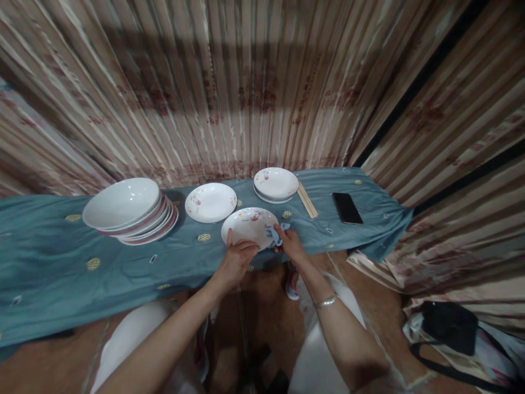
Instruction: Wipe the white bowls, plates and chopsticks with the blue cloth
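Observation:
A white plate with a floral pattern [246, 224] is tilted up near the front edge of the cloth-covered table. My left hand [238, 259] grips its near left rim, thumb on the upper face. On the right rim, my right hand [289, 244] is closed around a light blue cloth [275, 234], which lies against the plate's face. Behind it to the left sits another floral plate [210, 203]. A small stack of similar plates [276, 183] stands at the back.
At the left rises a tall stack of white bowls [125, 205] with red-edged dishes beneath. Wooden chopsticks [307, 200] and a black phone [346, 208] lie on the teal tablecloth [135, 279]. Pleated curtains [229, 98] hang behind. A bag [451, 328] is on the floor at right.

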Available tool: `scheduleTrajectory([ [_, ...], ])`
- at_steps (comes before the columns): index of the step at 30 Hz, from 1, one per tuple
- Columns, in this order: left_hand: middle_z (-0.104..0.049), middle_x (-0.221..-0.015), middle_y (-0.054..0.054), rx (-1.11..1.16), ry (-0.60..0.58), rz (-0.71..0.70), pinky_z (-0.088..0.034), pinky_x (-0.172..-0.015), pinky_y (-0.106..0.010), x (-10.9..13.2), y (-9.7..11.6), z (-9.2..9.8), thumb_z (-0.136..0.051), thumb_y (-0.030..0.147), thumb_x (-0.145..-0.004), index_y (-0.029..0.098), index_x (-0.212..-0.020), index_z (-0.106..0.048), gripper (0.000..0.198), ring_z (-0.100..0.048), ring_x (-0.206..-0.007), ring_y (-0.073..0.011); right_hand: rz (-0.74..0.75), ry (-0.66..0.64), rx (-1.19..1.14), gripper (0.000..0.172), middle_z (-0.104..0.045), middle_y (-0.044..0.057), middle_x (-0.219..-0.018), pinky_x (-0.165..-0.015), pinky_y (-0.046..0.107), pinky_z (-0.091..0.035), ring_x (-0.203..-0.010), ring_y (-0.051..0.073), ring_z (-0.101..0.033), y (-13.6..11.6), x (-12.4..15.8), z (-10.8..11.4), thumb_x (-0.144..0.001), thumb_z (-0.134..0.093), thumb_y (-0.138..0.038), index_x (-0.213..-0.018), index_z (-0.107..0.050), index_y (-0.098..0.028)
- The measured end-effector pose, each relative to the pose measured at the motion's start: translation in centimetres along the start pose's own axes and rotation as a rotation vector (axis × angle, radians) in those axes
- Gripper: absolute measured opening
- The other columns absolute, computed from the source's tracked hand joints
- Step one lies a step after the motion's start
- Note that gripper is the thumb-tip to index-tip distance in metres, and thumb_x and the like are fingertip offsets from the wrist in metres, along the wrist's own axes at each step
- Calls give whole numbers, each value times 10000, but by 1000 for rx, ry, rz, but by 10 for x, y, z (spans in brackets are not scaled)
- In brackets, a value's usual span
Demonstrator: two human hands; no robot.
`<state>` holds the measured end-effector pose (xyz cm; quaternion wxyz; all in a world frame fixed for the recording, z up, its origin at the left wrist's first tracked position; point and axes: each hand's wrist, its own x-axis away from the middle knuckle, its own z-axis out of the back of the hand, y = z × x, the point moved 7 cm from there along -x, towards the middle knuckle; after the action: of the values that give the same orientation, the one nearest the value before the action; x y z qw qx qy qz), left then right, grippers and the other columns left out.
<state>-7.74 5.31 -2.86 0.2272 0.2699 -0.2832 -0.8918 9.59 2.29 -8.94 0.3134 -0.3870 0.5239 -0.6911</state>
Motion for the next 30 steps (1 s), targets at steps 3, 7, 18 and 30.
scheduleTrajectory([
  [3, -755, -964, -64, 60, 46, 41, 53, -1159, -525, -3, 0, 1, -487, 257, -869, 252, -913, -731, 248, -670, -959, -229, 68, 74, 50, 553, -534, 25, -381, -493, 275, -384, -407, 163, -528, -6, 1, 7, -759, -531, -689, -446, -539, -234],
  [7, -756, -936, -65, 160, 116, 111, 2, -1161, -533, -9, 2, 8, -526, 272, -832, 254, -872, -742, 220, -672, -941, -245, 243, 227, 77, 497, -558, 26, -463, -551, 277, -371, -544, 190, -569, -26, 6, 21, -785, -526, -633, -478, -540, -242],
  [18, -721, -702, 5, 609, 412, 481, -421, -962, -422, -17, -10, 50, -693, 372, -682, 224, -714, -748, 162, -629, -707, -209, 377, 338, -177, 454, -686, 91, -1012, -825, 313, -481, -986, 232, -612, -65, 17, 40, -832, -455, -560, -999, -625, -173],
  [30, -707, -634, 7, 1276, 641, 627, -465, -651, -242, -21, -13, 40, -876, 297, -404, 174, -602, -711, 286, -604, -607, -122, 996, 200, 829, 579, -251, 135, -1548, -1127, 532, -169, -1452, 298, -110, -121, 75, -64, -919, -450, -419, -1440, -353, -187],
])
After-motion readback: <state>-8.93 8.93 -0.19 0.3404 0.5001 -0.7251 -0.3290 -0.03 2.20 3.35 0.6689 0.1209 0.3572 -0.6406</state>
